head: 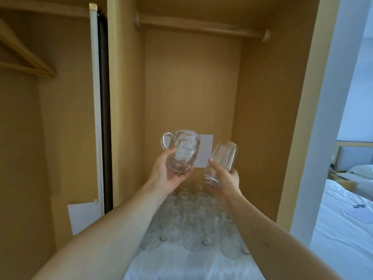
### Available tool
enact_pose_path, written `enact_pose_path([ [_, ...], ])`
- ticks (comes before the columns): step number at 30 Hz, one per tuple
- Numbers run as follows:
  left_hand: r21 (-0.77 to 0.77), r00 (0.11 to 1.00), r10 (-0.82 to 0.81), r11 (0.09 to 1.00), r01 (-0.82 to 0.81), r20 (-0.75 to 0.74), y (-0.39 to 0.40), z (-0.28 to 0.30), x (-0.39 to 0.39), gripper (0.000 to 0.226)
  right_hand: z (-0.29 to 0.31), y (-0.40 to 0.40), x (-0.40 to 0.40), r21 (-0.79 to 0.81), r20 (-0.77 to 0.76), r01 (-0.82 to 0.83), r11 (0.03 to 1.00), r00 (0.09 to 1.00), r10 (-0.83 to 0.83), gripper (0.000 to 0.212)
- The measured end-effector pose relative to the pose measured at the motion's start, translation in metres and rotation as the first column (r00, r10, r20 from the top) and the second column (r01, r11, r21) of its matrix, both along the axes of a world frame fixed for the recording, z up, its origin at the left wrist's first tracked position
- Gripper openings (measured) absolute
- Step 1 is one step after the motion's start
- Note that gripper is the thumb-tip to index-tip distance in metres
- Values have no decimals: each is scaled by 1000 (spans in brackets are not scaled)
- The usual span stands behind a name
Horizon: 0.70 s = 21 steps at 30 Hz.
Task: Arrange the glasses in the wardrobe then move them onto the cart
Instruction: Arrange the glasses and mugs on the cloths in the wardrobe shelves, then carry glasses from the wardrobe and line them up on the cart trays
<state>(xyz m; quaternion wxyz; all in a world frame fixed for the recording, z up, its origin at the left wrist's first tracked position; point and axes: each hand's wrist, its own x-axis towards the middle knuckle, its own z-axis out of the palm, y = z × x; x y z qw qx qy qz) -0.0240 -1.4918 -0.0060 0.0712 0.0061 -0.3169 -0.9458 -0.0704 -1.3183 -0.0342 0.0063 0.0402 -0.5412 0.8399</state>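
White cloth [181, 265] lay at the bottom centre of the frame, covering the wardrobe's [262, 118] floor. On it, just above the bare part, stood a crowd of clear glasses [193, 223], packed close and touching one another, reaching back toward the rear panel. Two bare forearms rose from the lower corners and crossed over that crowd toward mid-frame.

Above the glasses and clear of them, the left hand [167, 174] held a mug [182, 150] of patterned clear glass: thumb on the near side, fingers curled under its base, a firm grip. The mug was tilted, its handle pointing to the upper left. Just right of it, the right hand [226, 178] held a tumbler [221, 161], smooth and clear, with fingers wrapped round the lower part and the thumb lying up its side. The tumbler leaned to the right, its rim uppermost. Mug and tumbler were near each other but apart.

Behind them a white card [203, 150] sat against the rear panel, partly hidden by the mug. Another white sheet [83, 217] leaned in the left compartment at lower left, beside a dark door edge [105, 118]. Higher up, a wooden rail [201, 27] ran across the top, and a wooden hanger [24, 57] showed at upper left. At the right edge lay a bed [347, 229] with white linen.
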Motion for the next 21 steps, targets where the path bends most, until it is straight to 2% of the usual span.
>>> enact_pose_path([
  [2,-34,998,-47,998,46,-39,11,1,3,67,-2,12,2,-3,-6,9,1000,1000,-9,97],
  [6,-7,991,-107,994,107,-79,34,-6,9,73,-5,36,8,10,-9,11,1000,1000,-11,80],
  [11,-109,983,-175,980,168,-60,51,-16,17,72,-13,55,11,43,-15,19,999,1000,-19,69],
  [17,-249,950,-305,927,281,-66,56,-27,18,41,-32,67,22,135,-58,49,990,997,-42,72],
  [21,-236,924,-379,903,359,-44,55,-33,9,47,-41,70,28,165,-80,127,978,990,-115,74],
])
